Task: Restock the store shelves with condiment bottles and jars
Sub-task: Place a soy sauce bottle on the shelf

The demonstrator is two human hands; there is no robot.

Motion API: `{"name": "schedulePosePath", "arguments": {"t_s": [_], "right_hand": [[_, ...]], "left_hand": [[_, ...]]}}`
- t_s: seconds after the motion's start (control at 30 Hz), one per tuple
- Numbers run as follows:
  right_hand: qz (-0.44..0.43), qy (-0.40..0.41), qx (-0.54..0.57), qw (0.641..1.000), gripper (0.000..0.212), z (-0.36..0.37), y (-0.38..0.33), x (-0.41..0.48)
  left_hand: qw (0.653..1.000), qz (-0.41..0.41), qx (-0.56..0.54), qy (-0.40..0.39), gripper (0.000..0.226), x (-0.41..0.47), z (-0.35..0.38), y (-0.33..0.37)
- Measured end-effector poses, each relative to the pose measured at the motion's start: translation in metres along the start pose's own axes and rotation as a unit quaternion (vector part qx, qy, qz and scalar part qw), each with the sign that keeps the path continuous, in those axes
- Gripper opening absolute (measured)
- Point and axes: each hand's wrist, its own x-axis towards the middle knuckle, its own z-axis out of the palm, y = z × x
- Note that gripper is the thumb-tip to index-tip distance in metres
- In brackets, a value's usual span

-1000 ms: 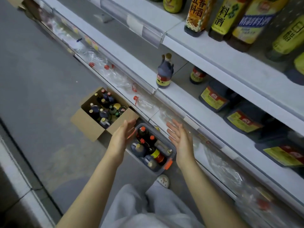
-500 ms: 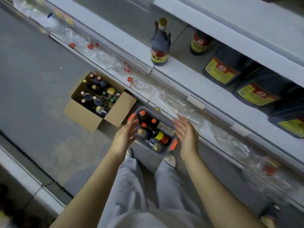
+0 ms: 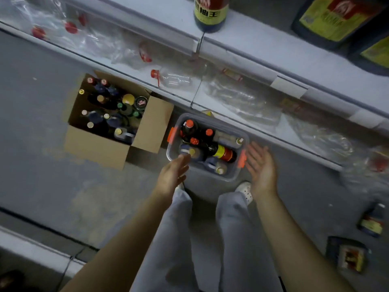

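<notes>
Hands first: left hand (image 3: pixel 172 173) is over the near left corner of the bin (image 3: pixel 212 177), right hand (image 3: pixel 260 165) just right of it, each grip loose, holding nothing. Bottles (image 3: pixel 223 153) lie inside the bin. Best to take one by its neck and lift it straight up to the shelf (image 3: pixel 263 47) beyond the bin.

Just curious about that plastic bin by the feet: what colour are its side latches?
Orange; the latches on the bin show best in the head view.

left hand (image 3: pixel 174 174), right hand (image 3: pixel 261 165) — apparently flanking bin (image 3: pixel 229 177)
</notes>
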Motion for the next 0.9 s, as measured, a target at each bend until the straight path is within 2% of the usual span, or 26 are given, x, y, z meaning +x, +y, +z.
{"name": "schedulePosePath", "arguments": {"t_s": [0.3,0.5,0.63,0.77,0.83,0.9], "right_hand": [[0.063,-0.011,-0.036,0.997,0.028,-0.009,0.058,0.077],[0.074,-0.022,-0.092,0.993,0.031,-0.017,0.091,0.136],[0.076,-0.040,-0.131,0.988,0.024,-0.017,0.108,0.174],[0.067,-0.056,-0.174,0.981,0.026,-0.015,0.123,0.208],[0.033,-0.050,-0.206,0.977,0.017,-0.018,0.134,0.225],[-0.014,-0.057,-0.271,0.961,0.021,-0.022,0.151,0.246]], "left_hand": [[0.999,-0.025,-0.023,-0.002,0.035,0.097,0.015,-0.041],[0.999,-0.026,-0.022,0.039,0.041,0.163,0.035,-0.066],[0.997,0.004,0.011,0.080,0.040,0.202,0.040,-0.080],[0.992,0.024,0.068,0.102,0.041,0.236,0.038,-0.089],[0.989,0.028,0.100,0.103,0.039,0.251,0.037,-0.094],[0.985,0.026,0.136,0.100,0.040,0.267,0.034,-0.103]]}}
